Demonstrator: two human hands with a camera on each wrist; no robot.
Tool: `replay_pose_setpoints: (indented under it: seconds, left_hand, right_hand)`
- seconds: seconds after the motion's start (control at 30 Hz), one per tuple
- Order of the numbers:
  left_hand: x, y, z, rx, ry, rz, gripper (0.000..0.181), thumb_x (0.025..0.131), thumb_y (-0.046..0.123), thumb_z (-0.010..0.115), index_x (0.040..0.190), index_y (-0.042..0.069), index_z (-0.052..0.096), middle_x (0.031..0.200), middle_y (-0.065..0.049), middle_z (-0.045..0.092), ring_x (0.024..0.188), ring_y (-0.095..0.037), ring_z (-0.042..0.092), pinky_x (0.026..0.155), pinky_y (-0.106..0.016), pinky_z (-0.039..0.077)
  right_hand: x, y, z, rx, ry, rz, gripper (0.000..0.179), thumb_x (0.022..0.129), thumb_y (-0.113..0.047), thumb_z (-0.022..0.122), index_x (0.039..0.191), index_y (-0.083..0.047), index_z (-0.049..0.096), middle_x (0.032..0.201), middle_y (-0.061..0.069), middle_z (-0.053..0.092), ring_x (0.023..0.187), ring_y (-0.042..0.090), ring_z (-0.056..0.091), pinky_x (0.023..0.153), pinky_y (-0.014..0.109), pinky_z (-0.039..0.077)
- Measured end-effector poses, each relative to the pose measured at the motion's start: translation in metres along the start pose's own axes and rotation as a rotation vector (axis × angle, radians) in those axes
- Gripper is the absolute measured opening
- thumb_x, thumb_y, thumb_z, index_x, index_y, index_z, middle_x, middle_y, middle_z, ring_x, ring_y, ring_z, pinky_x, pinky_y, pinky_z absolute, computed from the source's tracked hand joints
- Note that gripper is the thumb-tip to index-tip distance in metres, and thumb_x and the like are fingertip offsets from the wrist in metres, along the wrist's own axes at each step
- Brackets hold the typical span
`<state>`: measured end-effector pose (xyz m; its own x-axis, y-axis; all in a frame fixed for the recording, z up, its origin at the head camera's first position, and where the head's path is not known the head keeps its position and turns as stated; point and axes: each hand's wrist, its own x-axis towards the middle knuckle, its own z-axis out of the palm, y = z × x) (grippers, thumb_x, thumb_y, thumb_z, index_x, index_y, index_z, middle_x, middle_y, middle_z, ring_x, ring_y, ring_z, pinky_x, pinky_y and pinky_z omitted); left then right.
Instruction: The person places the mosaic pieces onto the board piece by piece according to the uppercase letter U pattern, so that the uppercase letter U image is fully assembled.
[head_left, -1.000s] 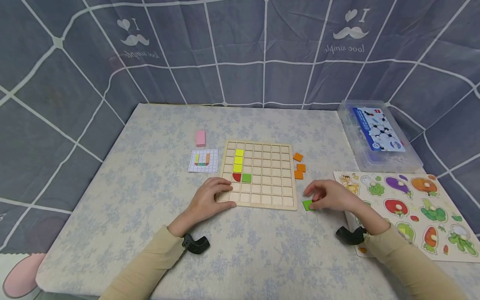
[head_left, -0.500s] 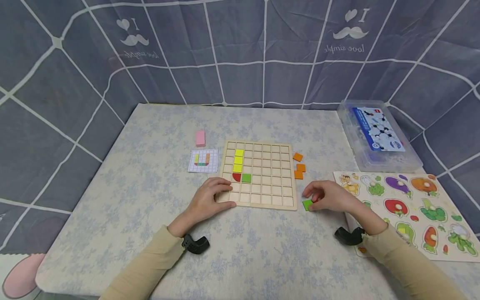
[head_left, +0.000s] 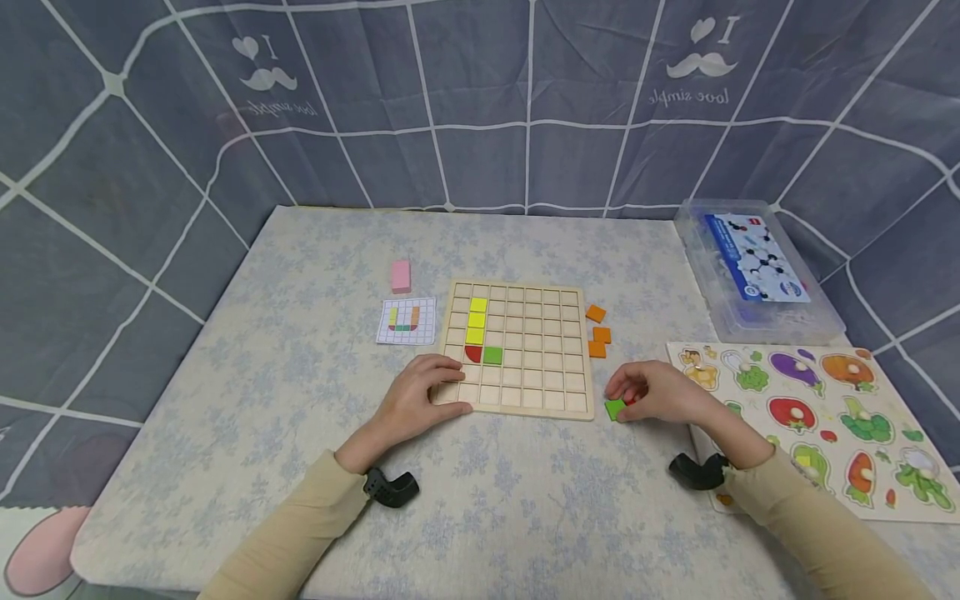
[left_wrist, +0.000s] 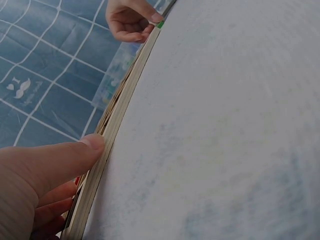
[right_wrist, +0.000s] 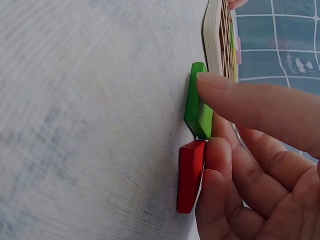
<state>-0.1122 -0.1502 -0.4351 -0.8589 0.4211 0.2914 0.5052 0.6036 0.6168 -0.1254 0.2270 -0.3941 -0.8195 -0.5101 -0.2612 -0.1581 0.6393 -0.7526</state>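
Observation:
My left hand (head_left: 422, 393) holds the near left corner of a wooden grid board (head_left: 543, 354), its thumb along the near edge. Set in the board are several yellow square tiles (head_left: 476, 320), a red rounded tile (head_left: 473, 354) and a green tile (head_left: 492, 356). Right of the board, my right hand (head_left: 660, 393) pinches another green tile (right_wrist: 199, 102) at the table surface, the thumb on its face. A red tile (right_wrist: 191, 177) lies against it by the curled fingers. The far side of that grip is hidden.
Loose orange tiles (head_left: 597, 336) lie along the board's right side. A pattern card (head_left: 406, 322) and a pink block (head_left: 401, 276) are on its left. A vegetable puzzle board (head_left: 821, 425) and a clear plastic box (head_left: 761, 275) stand on the right.
Some red now shows between the right hand's fingers beside the green tile, as the fingers shift slightly. The left hand and the board have stayed in place.

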Motion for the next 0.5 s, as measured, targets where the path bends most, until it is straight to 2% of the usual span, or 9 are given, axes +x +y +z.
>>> replay_pose_setpoints:
  seconds: [0.5]
  left_hand:
    - [0.0001, 0.0019, -0.0016, -0.001, -0.007, -0.006, 0.045, 0.071, 0.029, 0.083, 0.106, 0.003, 0.069, 0.114, -0.008, 0.061, 0.112, -0.025, 0.051, 0.097, -0.039, 0.042]
  right_hand:
    - [0.002, -0.0044, -0.0015, -0.053, -0.037, -0.043, 0.019, 0.075, -0.004, 0.077, 0.091, -0.007, 0.066, 0.079, 0.0, 0.06, 0.072, 0.015, 0.054, 0.062, 0.026, 0.048]
